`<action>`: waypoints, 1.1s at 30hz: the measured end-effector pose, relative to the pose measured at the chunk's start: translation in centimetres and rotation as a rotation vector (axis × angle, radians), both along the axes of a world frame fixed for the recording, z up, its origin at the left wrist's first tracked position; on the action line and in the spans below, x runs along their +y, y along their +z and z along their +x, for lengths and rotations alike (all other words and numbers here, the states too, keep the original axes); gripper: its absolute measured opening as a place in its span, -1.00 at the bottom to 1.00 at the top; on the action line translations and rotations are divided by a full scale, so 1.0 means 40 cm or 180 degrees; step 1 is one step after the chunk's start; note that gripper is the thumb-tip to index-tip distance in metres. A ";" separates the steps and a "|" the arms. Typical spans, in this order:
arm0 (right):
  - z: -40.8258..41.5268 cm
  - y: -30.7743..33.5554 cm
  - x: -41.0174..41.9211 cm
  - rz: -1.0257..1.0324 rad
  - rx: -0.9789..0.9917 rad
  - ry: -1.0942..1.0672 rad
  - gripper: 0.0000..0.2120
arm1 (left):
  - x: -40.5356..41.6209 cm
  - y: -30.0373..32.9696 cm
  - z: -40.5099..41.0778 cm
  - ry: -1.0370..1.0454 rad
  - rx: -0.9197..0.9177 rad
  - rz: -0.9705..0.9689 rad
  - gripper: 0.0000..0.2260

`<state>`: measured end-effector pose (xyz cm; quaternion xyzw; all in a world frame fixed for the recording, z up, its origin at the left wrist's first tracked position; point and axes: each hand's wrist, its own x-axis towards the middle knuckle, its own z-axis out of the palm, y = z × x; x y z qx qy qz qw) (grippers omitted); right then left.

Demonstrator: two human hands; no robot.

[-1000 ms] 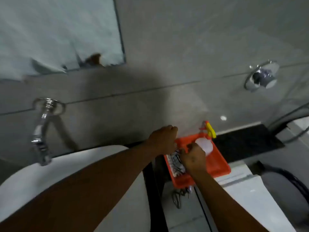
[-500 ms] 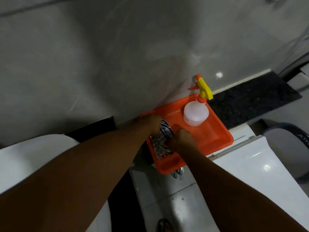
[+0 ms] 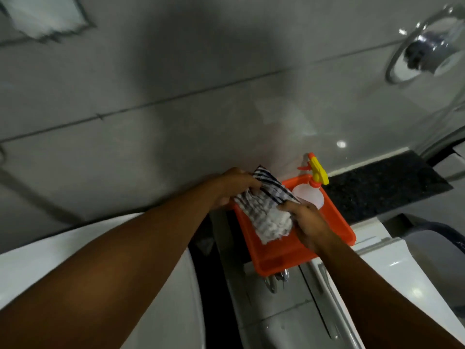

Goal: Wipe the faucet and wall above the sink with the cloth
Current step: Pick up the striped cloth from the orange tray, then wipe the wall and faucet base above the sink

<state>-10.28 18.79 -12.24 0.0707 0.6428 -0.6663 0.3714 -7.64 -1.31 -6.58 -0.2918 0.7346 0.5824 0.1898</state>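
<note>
Head view: left hand (image 3: 235,183) and right hand (image 3: 308,224) both grip the striped cloth (image 3: 264,210) above the tray's (image 3: 281,260) left edge.

the whole view is smeared by motion blur, so edges read soft everywhere. the faucet is not clearly in sight; only a blurred dark streak shows at the left edge. the sink (image 3: 75,250) is mostly covered by the left forearm and cut off at the bottom. the cloth (image 3: 264,210) hides the fingers of the left hand (image 3: 234,187), and its stripes blur together. the right hand (image 3: 312,222) covers the lower part of the spray bottle (image 3: 308,195). under the orange tray (image 3: 339,222) some metal pieces poke out, too blurred to identify. a chrome wall fitting (image 3: 425,51) is cut by the right edge. a pale patch (image 3: 45,16) is cropped at the top left.
</note>
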 end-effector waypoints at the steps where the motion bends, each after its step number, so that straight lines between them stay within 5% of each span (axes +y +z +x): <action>1: 0.011 0.044 -0.006 -0.0315 -0.0155 0.0047 -0.62 | -0.015 0.045 0.027 0.0108 0.0017 0.0095 -0.83; 3: 0.039 0.133 -0.028 -0.0671 -0.0325 0.0207 -0.56 | -0.043 0.128 0.089 0.0287 0.0014 0.0334 -0.74; 6: 0.093 0.252 -0.080 -0.0897 -0.0467 0.0427 -0.52 | -0.073 0.257 0.219 0.0484 0.0199 0.0739 -0.94; 10: 0.200 0.406 -0.193 -0.0857 -0.0246 0.0832 -0.58 | -0.122 0.410 0.437 0.0873 0.0625 0.1089 -0.62; 17: 0.439 0.654 -0.461 -0.1523 -0.0213 0.1368 -0.56 | -0.313 0.612 0.748 0.2168 0.1428 0.0493 -0.82; 21: 0.530 0.721 -0.599 -0.1102 0.0443 0.1128 -0.59 | -0.419 0.646 0.858 0.2518 0.1443 -0.0426 -0.81; 26: 0.563 0.748 -0.722 -0.0694 0.0913 0.0760 -0.55 | -0.498 0.636 0.881 0.2906 0.1421 -0.0423 -0.80; 28: 0.553 0.742 -0.757 -0.0540 0.1145 0.0625 -0.57 | -0.516 0.626 0.861 0.2839 0.1271 -0.0980 -0.75; 31: 0.528 0.712 -0.785 -0.0282 0.1351 0.0515 -0.62 | -0.502 0.608 0.829 0.2590 0.0599 -0.2991 -0.62; 33: 0.518 0.695 -0.788 -0.0176 0.1450 0.0525 -0.64 | -0.474 0.596 0.811 0.2342 0.0850 -0.3524 -0.67</action>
